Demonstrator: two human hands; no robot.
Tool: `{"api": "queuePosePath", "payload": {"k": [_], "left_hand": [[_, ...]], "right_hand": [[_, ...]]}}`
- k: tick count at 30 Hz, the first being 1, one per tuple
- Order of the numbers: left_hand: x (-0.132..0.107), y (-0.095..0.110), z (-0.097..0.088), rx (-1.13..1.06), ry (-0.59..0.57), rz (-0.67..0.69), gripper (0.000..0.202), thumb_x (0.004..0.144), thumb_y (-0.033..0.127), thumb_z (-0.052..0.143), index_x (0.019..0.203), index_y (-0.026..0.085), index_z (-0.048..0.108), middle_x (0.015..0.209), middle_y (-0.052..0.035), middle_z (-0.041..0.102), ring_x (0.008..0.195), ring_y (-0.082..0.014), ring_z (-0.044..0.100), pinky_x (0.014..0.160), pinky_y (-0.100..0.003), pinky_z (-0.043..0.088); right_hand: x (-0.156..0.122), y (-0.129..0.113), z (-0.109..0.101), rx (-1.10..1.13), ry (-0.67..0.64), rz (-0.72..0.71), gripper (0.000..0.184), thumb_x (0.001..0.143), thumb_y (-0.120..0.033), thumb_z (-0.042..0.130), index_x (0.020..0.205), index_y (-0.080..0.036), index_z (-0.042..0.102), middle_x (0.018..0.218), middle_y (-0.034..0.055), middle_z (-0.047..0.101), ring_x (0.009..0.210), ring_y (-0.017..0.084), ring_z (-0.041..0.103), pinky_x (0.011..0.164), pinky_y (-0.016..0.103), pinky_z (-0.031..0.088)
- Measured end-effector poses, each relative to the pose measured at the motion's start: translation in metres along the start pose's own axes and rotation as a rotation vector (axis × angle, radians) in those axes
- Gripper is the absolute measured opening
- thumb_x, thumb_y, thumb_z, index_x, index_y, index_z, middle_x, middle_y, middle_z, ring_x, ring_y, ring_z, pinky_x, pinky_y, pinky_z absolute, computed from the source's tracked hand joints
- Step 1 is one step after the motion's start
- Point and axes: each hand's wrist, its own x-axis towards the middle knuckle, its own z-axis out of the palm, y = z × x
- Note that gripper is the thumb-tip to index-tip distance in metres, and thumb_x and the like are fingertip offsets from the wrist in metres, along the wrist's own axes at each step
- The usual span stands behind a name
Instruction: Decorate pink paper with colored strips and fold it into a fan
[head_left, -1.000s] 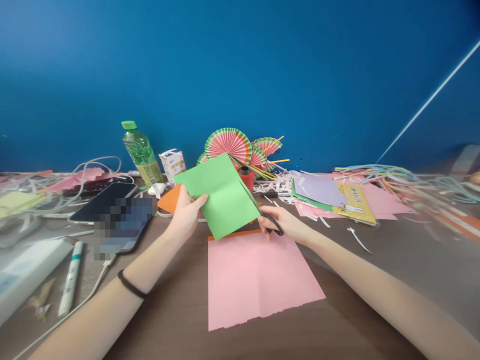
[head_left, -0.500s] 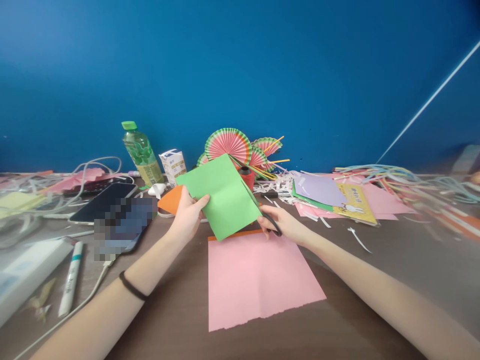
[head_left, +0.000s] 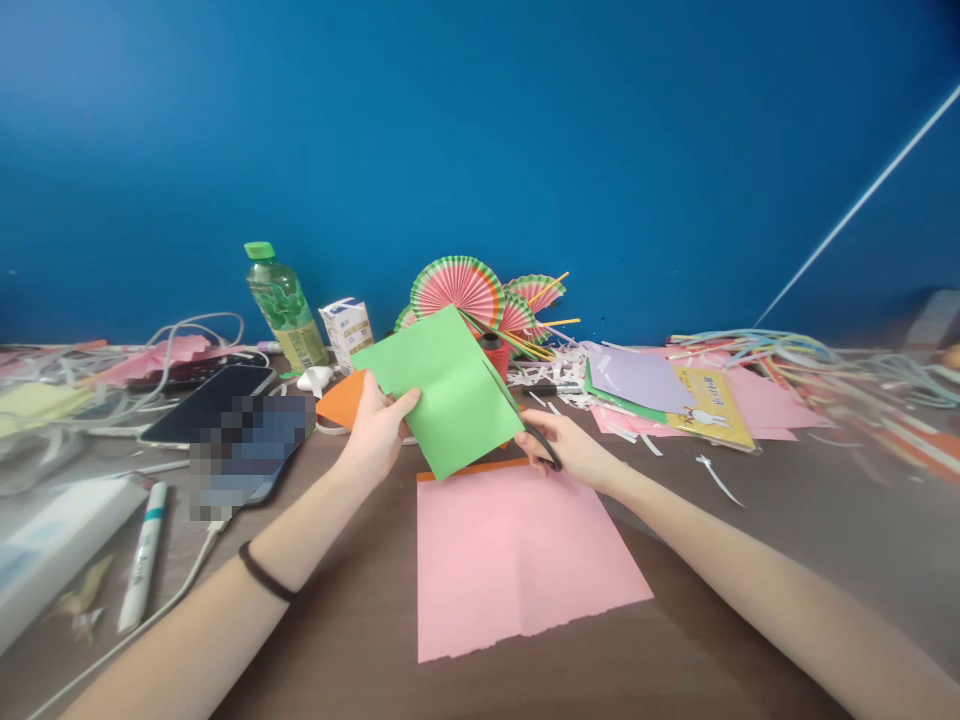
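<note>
My left hand (head_left: 375, 430) pinches the left edge of a green paper sheet (head_left: 442, 390), held tilted above the table. My right hand (head_left: 570, 450) grips black-handled scissors (head_left: 525, 420) whose blades run up into the sheet's right side. Directly below them a pink sheet (head_left: 510, 555) lies flat on the brown table (head_left: 360, 640), with an orange sheet's edge (head_left: 472, 467) showing at its far side. A black band circles my left wrist.
At the left lie a phone (head_left: 225, 430), a white marker (head_left: 142, 555), cables and a white box. Behind stand a green-capped bottle (head_left: 283, 305), a small carton (head_left: 346, 330) and folded paper fans (head_left: 457, 290). To the right are stacked coloured sheets (head_left: 675, 390) and paper strips.
The scissor blades have advanced a little further up into the green sheet. My right hand edged slightly toward the paper, and my left hand barely moved.
</note>
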Motion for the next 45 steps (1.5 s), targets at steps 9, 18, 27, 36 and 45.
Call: {"api": "queuePosePath", "payload": {"k": [9, 18, 27, 36, 45], "left_hand": [[-0.0014, 0.0009, 0.0017, -0.014, 0.008, -0.024, 0.053, 0.066, 0.014, 0.064, 0.112, 0.029, 0.042, 0.124, -0.0037, 0.053, 0.103, -0.0223, 0.057, 0.078, -0.036, 0.054], [0.0000, -0.0016, -0.0014, -0.019, 0.002, -0.036, 0.053, 0.067, 0.013, 0.064, 0.112, 0.030, 0.043, 0.126, -0.0036, 0.051, 0.107, -0.0231, 0.054, 0.079, -0.036, 0.053], [-0.0014, -0.0002, 0.0003, -0.015, 0.006, -0.040, 0.053, 0.067, 0.014, 0.065, 0.112, 0.030, 0.043, 0.125, -0.0034, 0.052, 0.106, -0.0227, 0.056, 0.079, -0.035, 0.053], [-0.0011, -0.0021, -0.0014, 0.023, 0.007, -0.042, 0.053, 0.067, 0.018, 0.065, 0.113, 0.030, 0.041, 0.122, -0.0038, 0.054, 0.096, -0.0220, 0.060, 0.071, -0.035, 0.055], [-0.0007, -0.0031, -0.0028, 0.023, -0.009, -0.034, 0.052, 0.067, 0.018, 0.065, 0.112, 0.030, 0.042, 0.124, -0.0027, 0.053, 0.099, -0.0214, 0.058, 0.071, -0.032, 0.054]], "right_hand": [[0.0003, -0.0001, 0.0019, 0.011, 0.024, 0.011, 0.037, 0.071, -0.052, 0.057, 0.076, -0.017, 0.047, 0.054, -0.0061, 0.040, 0.045, 0.006, 0.039, 0.043, 0.022, 0.034], [-0.0003, -0.0001, 0.0013, 0.015, 0.028, 0.013, 0.033, 0.072, -0.049, 0.058, 0.078, -0.017, 0.049, 0.055, -0.0061, 0.040, 0.045, 0.006, 0.038, 0.043, 0.022, 0.033], [-0.0003, 0.0035, 0.0018, 0.001, 0.048, 0.017, 0.030, 0.074, -0.045, 0.058, 0.076, -0.017, 0.050, 0.054, -0.0067, 0.037, 0.046, 0.006, 0.039, 0.043, 0.021, 0.033], [0.0007, 0.0067, 0.0019, 0.009, 0.056, 0.008, 0.027, 0.073, -0.041, 0.059, 0.078, -0.016, 0.052, 0.055, -0.0070, 0.036, 0.046, 0.006, 0.038, 0.041, 0.020, 0.034], [0.0023, 0.0093, 0.0004, 0.002, 0.077, 0.028, 0.028, 0.070, -0.041, 0.063, 0.081, -0.016, 0.056, 0.053, -0.0067, 0.040, 0.043, 0.006, 0.039, 0.038, 0.020, 0.036]]}}
